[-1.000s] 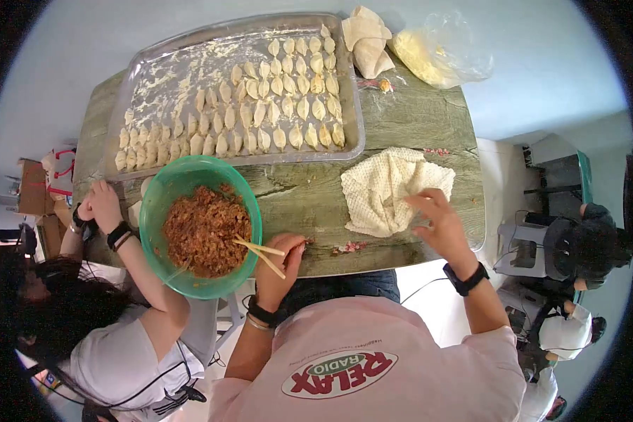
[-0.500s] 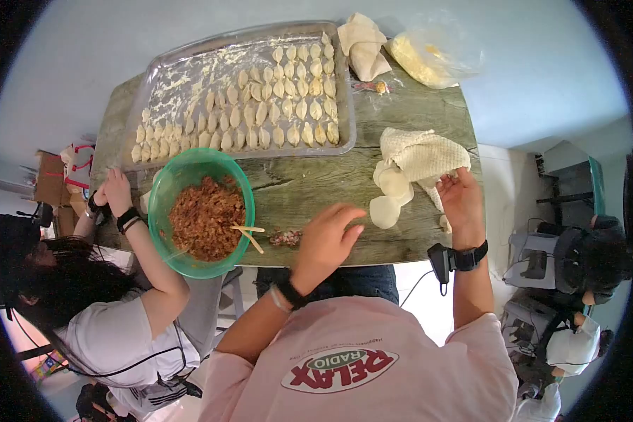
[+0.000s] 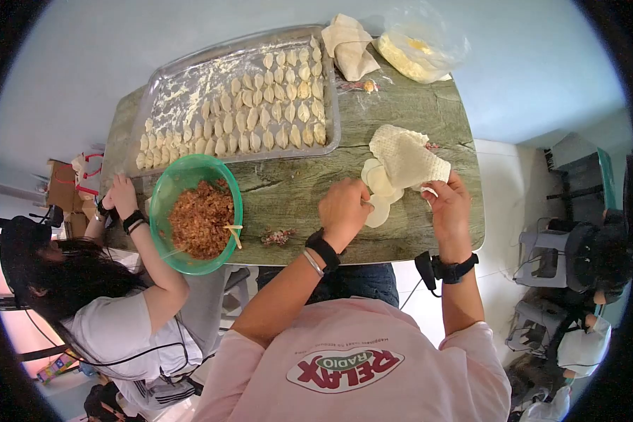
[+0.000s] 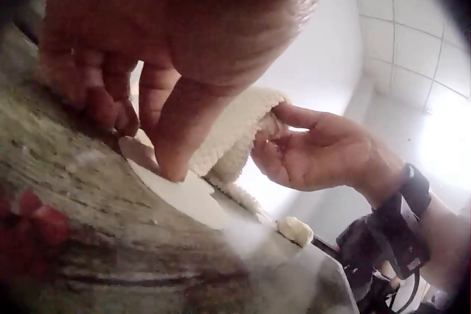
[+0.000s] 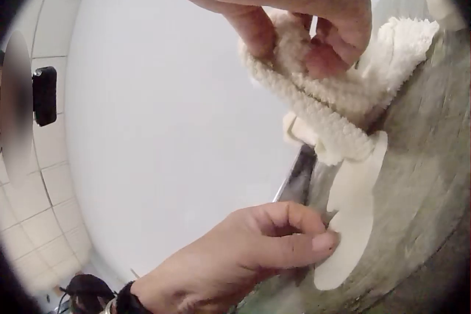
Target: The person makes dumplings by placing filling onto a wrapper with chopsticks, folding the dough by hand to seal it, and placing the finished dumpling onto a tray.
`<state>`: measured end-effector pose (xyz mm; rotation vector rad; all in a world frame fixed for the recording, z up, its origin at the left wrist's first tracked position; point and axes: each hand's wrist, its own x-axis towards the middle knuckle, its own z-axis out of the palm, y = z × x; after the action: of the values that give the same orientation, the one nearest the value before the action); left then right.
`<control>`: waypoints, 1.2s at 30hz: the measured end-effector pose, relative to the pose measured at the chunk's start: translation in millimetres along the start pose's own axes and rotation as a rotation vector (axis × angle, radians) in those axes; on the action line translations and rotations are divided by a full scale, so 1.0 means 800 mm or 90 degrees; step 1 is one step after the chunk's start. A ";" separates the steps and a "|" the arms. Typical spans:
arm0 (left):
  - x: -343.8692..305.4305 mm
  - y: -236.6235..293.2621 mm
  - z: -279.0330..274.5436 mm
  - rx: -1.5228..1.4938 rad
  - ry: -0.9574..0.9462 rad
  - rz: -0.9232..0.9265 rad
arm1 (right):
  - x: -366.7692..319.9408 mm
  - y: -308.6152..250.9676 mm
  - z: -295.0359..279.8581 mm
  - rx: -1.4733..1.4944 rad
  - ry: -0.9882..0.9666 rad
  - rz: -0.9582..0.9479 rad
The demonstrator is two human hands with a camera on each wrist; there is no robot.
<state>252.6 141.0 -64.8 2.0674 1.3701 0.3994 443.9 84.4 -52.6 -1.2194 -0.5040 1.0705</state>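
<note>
Several round, pale dumpling wrappers (image 3: 380, 181) lie overlapping on the wooden table, partly beneath a cream waffle-weave towel (image 3: 401, 150). My left hand (image 3: 346, 211) is at the wrappers' near left side. In the right wrist view, its thumb and forefinger pinch the edge of one wrapper (image 5: 352, 233). My right hand (image 3: 449, 207) grips the towel's near right corner and holds it raised off the wrappers. From the left wrist, the lifted towel (image 4: 235, 126) shows between both hands, with a small dough piece (image 4: 295, 231) by the table edge.
A large metal tray (image 3: 334, 133) with rows of dumplings stands at the back. A green bowl (image 3: 235, 204) of meat filling with chopsticks (image 3: 233, 233) sits front left, beside another person's arms (image 3: 151, 246). A folded cloth (image 3: 349, 46) and bag of flour (image 3: 408, 56) are behind.
My right hand has taken the towel's corner and lifted it back, uncovering the wrappers. My left hand has moved from beside the bowl rightward to the wrappers and pinched one.
</note>
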 end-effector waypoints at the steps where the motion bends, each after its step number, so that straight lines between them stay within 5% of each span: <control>1: -0.001 -0.001 0.002 0.002 0.000 0.002 | -0.001 0.001 -0.001 -0.010 -0.015 -0.011; 3: -0.002 -0.002 0.008 -0.021 0.068 0.102 | -0.003 0.000 0.002 -0.019 -0.019 -0.022; 9: 0.000 0.004 0.008 -0.043 0.011 -0.025 | -0.005 -0.001 0.011 -0.077 -0.014 -0.040; 13: 0.000 0.008 -0.001 -0.016 -0.009 0.024 | -0.009 -0.003 0.016 -0.089 -0.013 -0.043; 16: -0.004 -0.001 0.006 -0.224 -0.083 0.058 | -0.012 -0.005 0.018 -0.131 0.005 -0.054; 18: -0.016 -0.009 0.009 -0.733 -0.195 -0.083 | -0.013 -0.006 0.019 -0.132 0.006 -0.055; 19: -0.024 -0.011 0.005 -0.733 -0.194 -0.083 | -0.014 -0.007 0.020 -0.132 0.008 -0.056; 21: -0.044 -0.018 -0.014 -1.044 -0.207 -0.167 | -0.022 -0.008 0.020 -0.226 -0.046 -0.105; 25: -0.082 -0.050 -0.040 -1.107 -0.189 -0.179 | -0.047 -0.019 0.023 -0.489 -0.257 -0.116; 31: -0.124 -0.087 -0.056 -1.247 -0.106 -0.176 | -0.057 -0.031 0.064 -0.503 -0.224 -0.213; 36: -0.158 -0.124 -0.063 -1.325 -0.130 -0.143 | -0.066 -0.020 0.133 -0.517 -0.421 -0.212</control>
<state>100.7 70.1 -79.9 0.1810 0.3628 0.8867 340.6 92.8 7.6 -1.3678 -1.7158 0.9849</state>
